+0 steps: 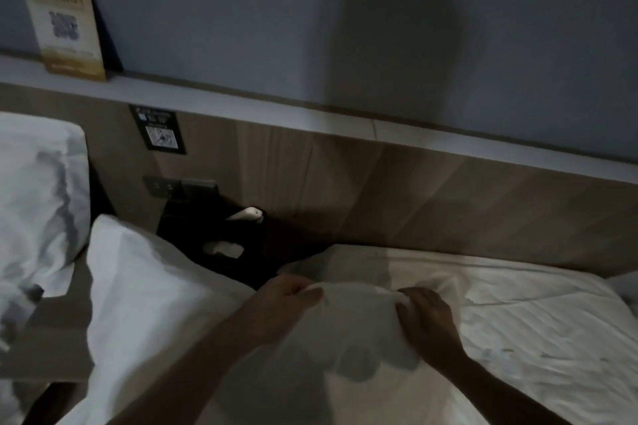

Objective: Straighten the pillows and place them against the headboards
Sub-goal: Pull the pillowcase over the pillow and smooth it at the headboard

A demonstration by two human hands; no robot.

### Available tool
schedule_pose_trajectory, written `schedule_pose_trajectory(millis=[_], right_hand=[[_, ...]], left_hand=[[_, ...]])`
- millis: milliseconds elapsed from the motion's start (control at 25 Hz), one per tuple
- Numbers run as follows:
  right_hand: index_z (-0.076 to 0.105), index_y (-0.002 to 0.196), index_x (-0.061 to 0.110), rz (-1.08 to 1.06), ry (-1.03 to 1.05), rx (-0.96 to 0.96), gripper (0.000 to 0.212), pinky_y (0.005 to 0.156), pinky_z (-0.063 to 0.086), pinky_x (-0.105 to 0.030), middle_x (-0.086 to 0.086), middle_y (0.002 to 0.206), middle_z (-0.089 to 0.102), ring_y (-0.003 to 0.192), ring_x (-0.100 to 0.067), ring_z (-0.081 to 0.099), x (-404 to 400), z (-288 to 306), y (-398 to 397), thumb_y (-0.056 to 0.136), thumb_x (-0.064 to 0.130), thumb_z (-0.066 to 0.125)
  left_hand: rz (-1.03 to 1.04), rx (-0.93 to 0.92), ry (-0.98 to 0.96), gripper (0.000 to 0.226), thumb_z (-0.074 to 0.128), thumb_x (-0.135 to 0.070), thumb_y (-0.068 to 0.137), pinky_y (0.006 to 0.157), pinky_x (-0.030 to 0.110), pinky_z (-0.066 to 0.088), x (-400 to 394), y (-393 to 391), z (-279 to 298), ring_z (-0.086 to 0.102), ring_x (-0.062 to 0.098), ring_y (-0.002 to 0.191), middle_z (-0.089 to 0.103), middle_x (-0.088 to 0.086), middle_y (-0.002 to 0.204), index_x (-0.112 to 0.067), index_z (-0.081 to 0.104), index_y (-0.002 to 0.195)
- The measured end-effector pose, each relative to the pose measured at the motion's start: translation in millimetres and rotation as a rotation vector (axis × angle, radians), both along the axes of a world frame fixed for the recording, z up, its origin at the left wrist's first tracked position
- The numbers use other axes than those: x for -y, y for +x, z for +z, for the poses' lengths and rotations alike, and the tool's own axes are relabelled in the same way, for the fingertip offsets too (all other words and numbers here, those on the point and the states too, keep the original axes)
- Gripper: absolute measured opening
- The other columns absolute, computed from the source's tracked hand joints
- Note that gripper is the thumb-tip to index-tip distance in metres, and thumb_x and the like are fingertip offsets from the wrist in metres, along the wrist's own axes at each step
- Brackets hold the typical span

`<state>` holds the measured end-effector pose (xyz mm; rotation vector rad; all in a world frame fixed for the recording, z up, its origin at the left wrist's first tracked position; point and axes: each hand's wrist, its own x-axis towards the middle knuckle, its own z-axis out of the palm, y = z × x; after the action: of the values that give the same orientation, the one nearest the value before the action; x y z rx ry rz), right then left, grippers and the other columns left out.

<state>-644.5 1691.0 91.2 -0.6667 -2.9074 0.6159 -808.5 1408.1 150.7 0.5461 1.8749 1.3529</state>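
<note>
My left hand (288,297) and right hand (426,316) both pinch the pillow (359,328). It lies on the bed (535,321), near the headboard (414,190).

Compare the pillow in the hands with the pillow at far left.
The held pillow lies low on the bed, short of the headboard; the left pillow stands against it. The left hand and right hand pinch the held pillow's top edge; nothing touches the left pillow. Both are white and creased.
</note>
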Motion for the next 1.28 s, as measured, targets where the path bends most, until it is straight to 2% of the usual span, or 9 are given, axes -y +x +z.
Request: schedule_pose_trajectory(millis=[80,200,320,520,720,800,920,1120,1280], right_hand=[[0.068,0.104,0.027,-0.022,0.037,-0.027,0.036,0.091,0.047,-0.043,0.006,0.102,0.07,0.099,-0.023,0.064,2,-29,-15,0.097,0.049,0.04],[0.067,0.108,0.032,-0.063,0.037,-0.087,0.04,0.094,0.037,-0.038,0.014,0.1,0.061,0.098,-0.012,0.052,-4,-71,-35,0.093,0.055,0.037],[0.068,0.107,0.032,-0.06,-0.05,-0.219,0.042,0.094,0.043,-0.038,0.015,0.1,0.066,0.098,-0.012,0.057,-25,-105,-50,0.092,0.056,0.037],[0.07,0.112,0.031,0.033,-0.173,-0.316,0.052,0.096,0.05,-0.045,0.005,0.105,0.075,0.102,-0.022,0.065,-72,-165,-37,0.092,0.064,0.035],[0.071,0.101,0.032,0.193,-0.125,-0.293,0.026,0.09,0.05,-0.041,0.009,0.089,0.071,0.095,-0.022,0.067,-83,-114,-25,0.098,0.051,0.055],[0.067,0.086,0.032,0.327,-0.106,-0.265,0.022,0.088,0.048,-0.04,0.008,0.079,0.07,0.09,-0.021,0.066,-85,-87,-26,0.099,0.046,0.056],[0.053,0.066,0.035,0.377,-0.188,-0.428,0.029,0.08,0.043,-0.041,0.013,0.068,0.058,0.073,-0.006,0.055,-90,-72,-21,0.088,0.054,0.056],[0.059,0.072,0.02,0.298,-0.239,-0.712,0.029,0.077,0.047,-0.043,0.002,0.069,0.056,0.073,-0.013,0.058,-111,-20,5,0.092,0.039,0.067],[0.058,0.072,0.013,0.265,-0.254,-0.839,0.032,0.066,0.047,-0.037,-0.005,0.066,0.058,0.068,-0.022,0.059,-149,30,8,0.096,0.028,0.07]], left_hand=[[0.055,-0.074,-0.09,0.043,0.057,-0.056,0.087,0.07,0.036,0.048,0,-10,-17,0.065,0.009,0.064,0.068,-0.004,0.066,-0.017,0.069,0.075],[0.095,-0.184,-0.091,0.047,0.055,-0.05,0.099,0.066,0.034,0.042,-8,-14,-41,0.051,0.006,0.054,0.05,-0.01,0.055,-0.019,0.051,0.065],[0.187,-0.362,-0.077,0.048,0.056,-0.043,0.102,0.062,0.034,0.039,-28,-12,-69,0.045,0.007,0.05,0.044,-0.009,0.051,-0.017,0.048,0.062],[0.304,-0.625,-0.127,0.04,0.053,-0.05,0.099,0.067,0.035,0.047,-68,35,-101,0.058,0.01,0.062,0.057,-0.015,0.053,-0.028,0.062,0.067],[0.418,-0.522,-0.074,0.047,0.058,-0.039,0.103,0.055,0.027,0.035,-65,67,-60,0.043,0.007,0.047,0.047,-0.009,0.051,-0.019,0.05,0.061],[0.423,-0.553,-0.049,0.049,0.057,-0.035,0.104,0.053,0.025,0.033,-52,76,-39,0.041,0.008,0.048,0.044,-0.006,0.054,-0.014,0.047,0.062],[0.433,-0.713,-0.065,0.051,0.056,-0.038,0.104,0.05,0.021,0.037,-45,89,-31,0.044,0.005,0.051,0.046,-0.008,0.056,-0.003,0.047,0.068],[0.465,-0.994,0.006,0.051,0.058,-0.037,0.103,0.05,0.023,0.034,-64,102,11,0.038,0.003,0.053,0.04,-0.01,0.056,-0.007,0.043,0.065],[0.364,-1.25,-0.006,0.053,0.056,-0.044,0.1,0.058,0.037,0.042,-99,77,50,0.038,0.01,0.053,0.037,-0.007,0.055,-0.005,0.041,0.068]])
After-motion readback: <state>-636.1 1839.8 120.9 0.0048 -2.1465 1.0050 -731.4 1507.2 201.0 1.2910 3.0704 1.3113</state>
